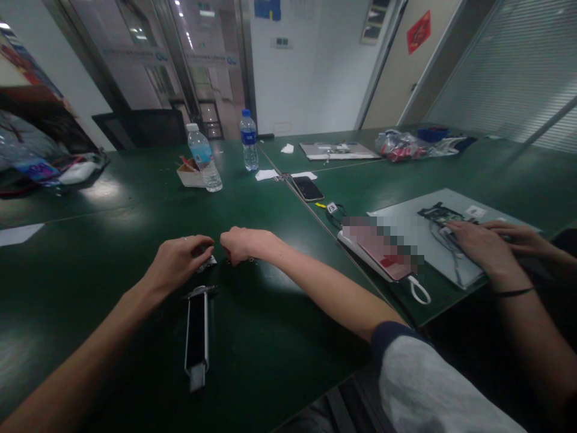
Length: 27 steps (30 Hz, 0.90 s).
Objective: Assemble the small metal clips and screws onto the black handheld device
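"Both hands first: how are they?"

"Left hand point(180, 260) is narrowly bent, thumb and fingertips close together, right at a small whitish piece point(208, 263) on the table; I cannot tell whether it is pinched. Right hand point(238, 243) is curled just beside it, knuckles up, its grasp hidden."

"And the long black-and-silver device point(197, 337)?"

"Lying on the table below the left hand, untouched."

"Any containers in this head view?"

"A small cardboard box point(192, 178), topless, with something red sticking out. Touching or just before it stands a white-capped water bottle point(202, 156); a blue-capped water bottle point(249, 141) is upright nearby. Farther right, a clear plastic bag point(399, 146) shows red contents."

"What about the surface?"

"Dark green tabletop point(279, 313), seamed, with a smartphone point(308, 187) beside the seam. At right, a co-worker's hands point(480, 246) are at a circuit board point(444, 213) on a pale panel point(424, 237)."

"And the room?"

"Glass doors point(210, 36), a white wall point(297, 72), a red diamond decoration point(419, 31) and blinds point(518, 72)."
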### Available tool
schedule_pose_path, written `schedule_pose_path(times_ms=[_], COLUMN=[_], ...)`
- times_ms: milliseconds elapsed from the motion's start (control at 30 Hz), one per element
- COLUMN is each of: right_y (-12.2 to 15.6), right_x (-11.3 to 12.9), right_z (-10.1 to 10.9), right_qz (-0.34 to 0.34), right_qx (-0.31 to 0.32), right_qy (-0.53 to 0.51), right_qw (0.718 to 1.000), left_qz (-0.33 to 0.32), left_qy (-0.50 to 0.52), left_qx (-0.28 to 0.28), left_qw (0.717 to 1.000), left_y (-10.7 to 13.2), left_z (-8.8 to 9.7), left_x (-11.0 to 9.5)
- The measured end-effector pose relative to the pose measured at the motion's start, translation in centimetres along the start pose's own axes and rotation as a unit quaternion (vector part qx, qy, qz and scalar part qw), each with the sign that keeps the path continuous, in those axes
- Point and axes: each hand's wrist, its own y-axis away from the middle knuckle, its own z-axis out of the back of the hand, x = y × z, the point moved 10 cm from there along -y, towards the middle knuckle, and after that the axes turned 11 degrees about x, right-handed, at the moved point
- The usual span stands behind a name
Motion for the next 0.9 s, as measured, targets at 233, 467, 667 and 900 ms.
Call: schedule_pose_path(times_ms=[233,467,667,900], right_y=[0.0,-0.2,-0.9,-0.7], right_x=[0.1,-0.5,-0.8,-0.6], right_z=[0.1,0.2,-0.4,-0.2], right_qz=[0.005,-0.024,-0.026,0.006], right_qx=[-0.005,-0.011,0.001,-0.006], right_qy=[0.022,0.046,0.043,0.028], right_qw=[1.0,0.999,0.999,1.0], left_qz=[0.012,0.005,0.005,0.0], left_qy=[-0.007,0.006,0.007,0.008], left_qx=[0.005,-0.009,-0.012,-0.01], left_qw=[1.0,1.0,1.0,1.0], left_y=[-0.1,0.1,0.1,0.1], left_z=[-0.3,0.0,0.2,0.0], left_x=[0.4,0.1,-0.1,0.1])
